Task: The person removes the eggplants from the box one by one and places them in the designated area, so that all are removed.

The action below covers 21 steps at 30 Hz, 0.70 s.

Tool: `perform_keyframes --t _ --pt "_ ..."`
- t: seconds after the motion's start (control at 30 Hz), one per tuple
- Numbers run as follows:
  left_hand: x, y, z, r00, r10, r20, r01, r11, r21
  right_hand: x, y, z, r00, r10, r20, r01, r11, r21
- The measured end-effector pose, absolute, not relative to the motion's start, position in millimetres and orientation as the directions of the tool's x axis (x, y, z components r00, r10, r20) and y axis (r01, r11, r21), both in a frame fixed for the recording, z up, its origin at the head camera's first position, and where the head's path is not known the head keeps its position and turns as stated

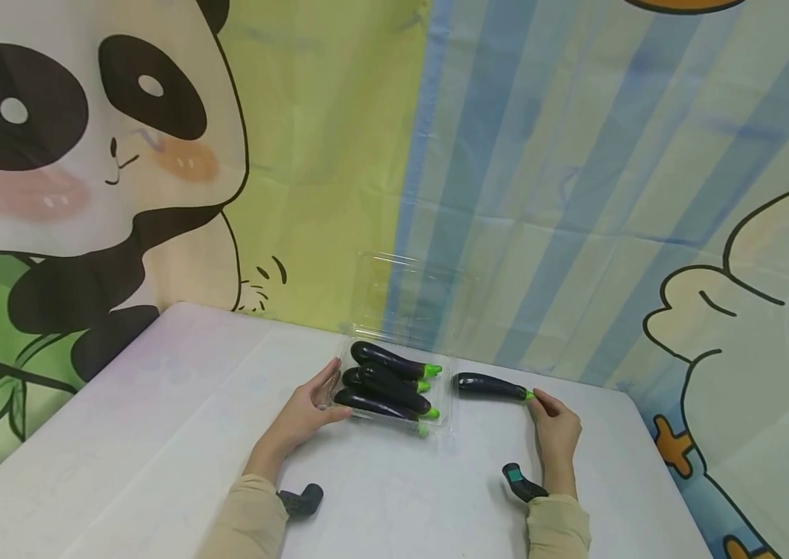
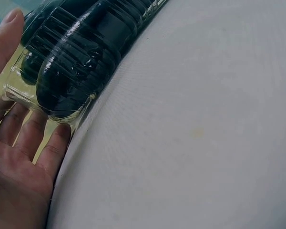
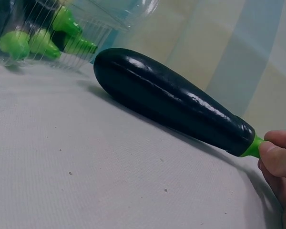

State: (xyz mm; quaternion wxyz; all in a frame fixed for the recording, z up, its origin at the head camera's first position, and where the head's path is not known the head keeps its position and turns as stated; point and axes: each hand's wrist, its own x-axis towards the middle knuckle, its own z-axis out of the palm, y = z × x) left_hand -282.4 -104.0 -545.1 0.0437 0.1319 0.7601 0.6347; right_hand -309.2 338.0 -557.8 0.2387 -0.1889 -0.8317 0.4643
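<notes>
A clear plastic clamshell box [image 1: 447, 423] stands on the table with its lid [image 1: 404, 299] raised at the back. Inside lie several glossy dark eggplants [image 1: 387, 361] with green stems pointing right. At the box's left end, my left hand [image 1: 307, 407] rests spread fingers against the plastic, thumb by the front corner; the palm shows in the left wrist view. To the right of the box is a single eggplant [image 3: 171, 100], whose green stem [image 3: 251, 146] my right hand [image 1: 557, 423] pinches between thumb and fingers. Its rounded end points toward the box, low over the table.
A white cloth covers the table [image 1: 157, 435]. Directly behind its far edge hangs a printed curtain [image 1: 324, 194] with a panda and blue stripes, close to the raised lid. Dark wrist-worn devices [image 1: 302, 501] sit by both sleeves.
</notes>
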Motion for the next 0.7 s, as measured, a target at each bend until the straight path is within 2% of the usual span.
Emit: perform_keyframes --t 0.7 --pt "-281.6 -104.9 -545.0 -0.957 0.266 0.116 0.159 0.148 0.976 -307.6 335.8 -554.7 -0.811 0.531 0.247 0.098 0.539 -0.837"
